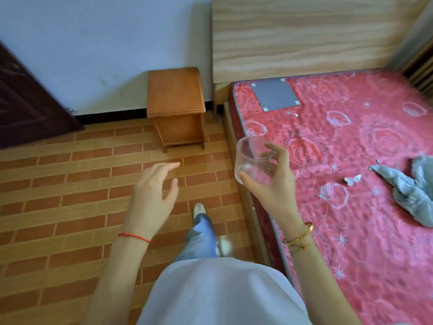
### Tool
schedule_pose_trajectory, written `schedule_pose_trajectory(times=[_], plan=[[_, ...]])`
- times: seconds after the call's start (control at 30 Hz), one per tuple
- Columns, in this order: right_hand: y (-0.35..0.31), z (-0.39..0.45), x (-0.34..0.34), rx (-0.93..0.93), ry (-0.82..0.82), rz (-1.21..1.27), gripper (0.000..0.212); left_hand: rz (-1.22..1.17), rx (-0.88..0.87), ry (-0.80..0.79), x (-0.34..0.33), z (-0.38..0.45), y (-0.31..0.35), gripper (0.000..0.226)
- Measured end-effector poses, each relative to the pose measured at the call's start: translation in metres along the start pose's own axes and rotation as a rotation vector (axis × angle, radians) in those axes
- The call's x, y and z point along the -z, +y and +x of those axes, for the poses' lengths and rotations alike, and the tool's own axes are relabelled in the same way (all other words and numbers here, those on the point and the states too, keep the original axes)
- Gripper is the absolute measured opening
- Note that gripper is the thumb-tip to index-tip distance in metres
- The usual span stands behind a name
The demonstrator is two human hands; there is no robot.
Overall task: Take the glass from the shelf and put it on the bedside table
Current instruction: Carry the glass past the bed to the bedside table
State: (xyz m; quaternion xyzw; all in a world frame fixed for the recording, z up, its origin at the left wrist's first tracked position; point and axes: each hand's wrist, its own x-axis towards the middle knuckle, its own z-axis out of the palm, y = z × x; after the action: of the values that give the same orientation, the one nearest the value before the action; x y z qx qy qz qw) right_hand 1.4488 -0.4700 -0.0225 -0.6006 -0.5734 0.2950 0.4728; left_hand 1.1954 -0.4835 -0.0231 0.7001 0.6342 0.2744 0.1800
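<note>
White fabric of the person's top fills the bottom of the view, with a jeans leg and a shoe stepping forward below the hands. Above it, the right hand (269, 181) forms the grip: thumb under the base and fingers round the far side close on the clear glass (251, 158), which tilts with its mouth up and toward the bed. The glass looks empty. Left of the grip, the left hand (154, 191) hangs open with loosely curled fingers, holding nothing. Ahead of the grip and a little to its left stands the wooden bedside table (174, 90), the counter for this task, against the wall; its top is bare. To the grip's right lies the bed's red mattress (351, 160). Judging by this, the pickup is done; walking up and setting the glass down remain.
</note>
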Motion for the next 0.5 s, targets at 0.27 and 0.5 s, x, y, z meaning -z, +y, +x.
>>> schedule_pose_trajectory(times=[0.27, 0.5], plan=[[0.006, 0.128, -0.06, 0.064, -0.068, -0.017, 0.072, 0.021, 0.069, 0.034, -0.004, 0.109, -0.051, 0.033], [-0.008, 0.239, -0.124, 0.131, -0.076, -0.003, 0.074, 0.041, 0.113, 0.085, 0.021, 0.21, -0.089, 0.034]])
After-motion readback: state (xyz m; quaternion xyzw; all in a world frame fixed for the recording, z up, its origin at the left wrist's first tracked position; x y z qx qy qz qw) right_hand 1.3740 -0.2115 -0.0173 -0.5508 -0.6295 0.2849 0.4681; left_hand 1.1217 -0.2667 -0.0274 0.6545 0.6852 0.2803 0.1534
